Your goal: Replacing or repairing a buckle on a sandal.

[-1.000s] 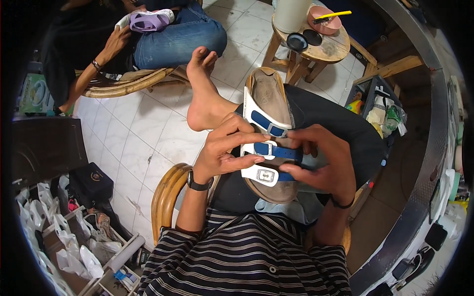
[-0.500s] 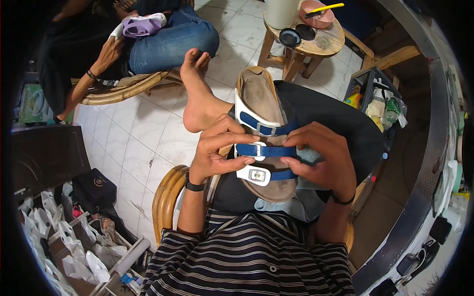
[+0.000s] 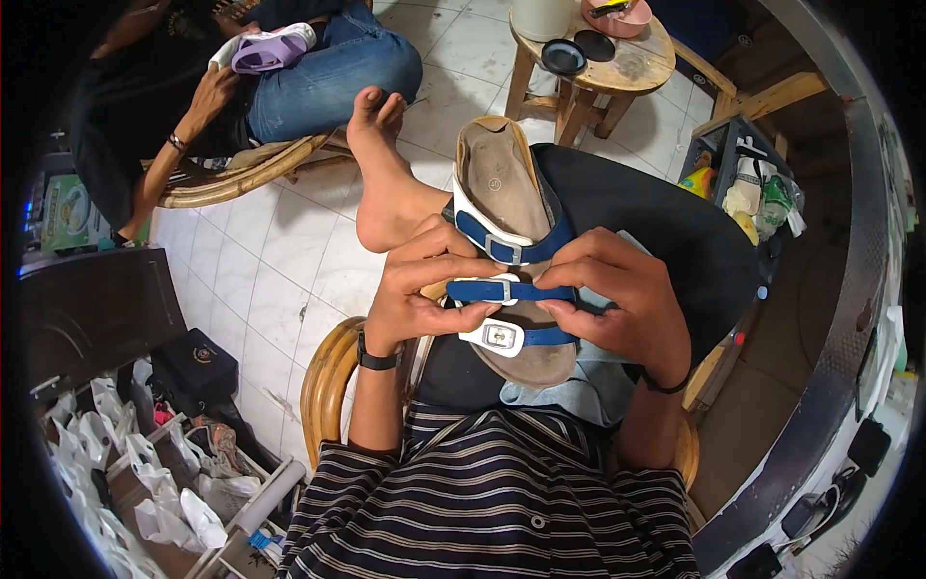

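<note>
White bags: bunched in the lower left of the frame (image 3: 183, 516).
Black box: above the bags, at the left (image 3: 198, 362).
Co-worker's hand: upper left of the frame (image 3: 207, 96), holding a purple-and-white shoe (image 3: 273, 53) near a jeans-clad knee.
Rattan chair: its curved arm shows left of the lower centre (image 3: 333, 386).
Bare foot: upper centre-left, toes up (image 3: 391, 193).
Left hand: centre (image 3: 415, 289), thumb and index finger narrowed around the middle strap at its buckle.
Sandal: centre of the frame, across the dark-trousered lap (image 3: 495, 188); white and blue, brown footbed, three buckled straps, the middle strap (image 3: 473, 290) between both hands.
Right hand: just right of centre (image 3: 617, 304), thumb and fingers pinched on the blue length of that same strap.
Wooden stool: upper right (image 3: 632, 68), bearing two black lids (image 3: 579, 50) and a pink bowl (image 3: 627, 21).
</note>
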### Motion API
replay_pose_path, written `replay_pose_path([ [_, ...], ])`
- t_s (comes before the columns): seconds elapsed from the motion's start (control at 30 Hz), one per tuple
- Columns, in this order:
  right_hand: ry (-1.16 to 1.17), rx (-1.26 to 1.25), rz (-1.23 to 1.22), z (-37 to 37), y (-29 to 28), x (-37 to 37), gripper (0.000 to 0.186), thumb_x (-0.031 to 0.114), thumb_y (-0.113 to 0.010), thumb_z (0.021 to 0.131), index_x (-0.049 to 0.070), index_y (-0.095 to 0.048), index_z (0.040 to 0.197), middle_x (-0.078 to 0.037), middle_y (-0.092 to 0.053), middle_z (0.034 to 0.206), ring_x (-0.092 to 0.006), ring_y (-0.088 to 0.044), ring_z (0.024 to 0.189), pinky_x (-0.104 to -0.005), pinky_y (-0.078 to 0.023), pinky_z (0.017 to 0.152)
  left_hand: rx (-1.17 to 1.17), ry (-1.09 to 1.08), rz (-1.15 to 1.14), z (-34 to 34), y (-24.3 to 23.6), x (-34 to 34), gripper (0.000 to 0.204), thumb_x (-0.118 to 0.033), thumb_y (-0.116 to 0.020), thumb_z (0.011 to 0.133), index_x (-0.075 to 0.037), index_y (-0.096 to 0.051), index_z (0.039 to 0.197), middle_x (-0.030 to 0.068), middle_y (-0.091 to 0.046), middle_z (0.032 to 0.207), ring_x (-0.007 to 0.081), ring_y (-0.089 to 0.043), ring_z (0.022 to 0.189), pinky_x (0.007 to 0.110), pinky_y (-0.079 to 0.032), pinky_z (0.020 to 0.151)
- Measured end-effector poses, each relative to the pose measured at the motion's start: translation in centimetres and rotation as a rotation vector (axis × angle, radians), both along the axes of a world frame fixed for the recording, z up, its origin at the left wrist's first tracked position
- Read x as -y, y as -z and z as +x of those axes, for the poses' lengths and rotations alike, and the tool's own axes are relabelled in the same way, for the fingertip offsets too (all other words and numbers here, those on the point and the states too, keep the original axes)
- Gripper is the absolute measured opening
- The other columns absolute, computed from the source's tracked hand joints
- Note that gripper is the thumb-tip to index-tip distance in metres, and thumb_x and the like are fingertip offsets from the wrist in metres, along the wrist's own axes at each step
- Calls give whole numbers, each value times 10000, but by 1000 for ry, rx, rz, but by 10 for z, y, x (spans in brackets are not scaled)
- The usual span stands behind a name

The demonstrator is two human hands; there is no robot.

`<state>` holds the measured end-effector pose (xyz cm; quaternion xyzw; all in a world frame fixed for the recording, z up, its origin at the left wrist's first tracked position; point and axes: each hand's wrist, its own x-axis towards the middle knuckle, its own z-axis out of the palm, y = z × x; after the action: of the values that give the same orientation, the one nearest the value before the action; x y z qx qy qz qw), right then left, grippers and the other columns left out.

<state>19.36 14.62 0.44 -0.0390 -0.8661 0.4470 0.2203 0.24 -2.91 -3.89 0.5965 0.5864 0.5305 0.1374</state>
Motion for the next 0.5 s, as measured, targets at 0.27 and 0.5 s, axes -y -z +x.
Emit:
replay_pose_path([
  [0.27,-3,29,-44,1,0,0,287,16,-849,699,75,-751,963,-39,-690,934,-209,-676,854,-326,-550,722,-21,6,-23,1,-5,-3,381,-92,-896,634,-55,-813,1004,32,-691,849,178,-580,786,297,-436,707],
  [0.5,-24,7,-16,-1,-2,-2,306,37,-869,692,75,-748,970,-41,-700,932,-218,-671,836,-334,-537,709,-58,15,-55,2,-14,-5,367,-81,-892,642,-55,-811,998,27,-679,835,181,-589,777,304,-445,714],
])
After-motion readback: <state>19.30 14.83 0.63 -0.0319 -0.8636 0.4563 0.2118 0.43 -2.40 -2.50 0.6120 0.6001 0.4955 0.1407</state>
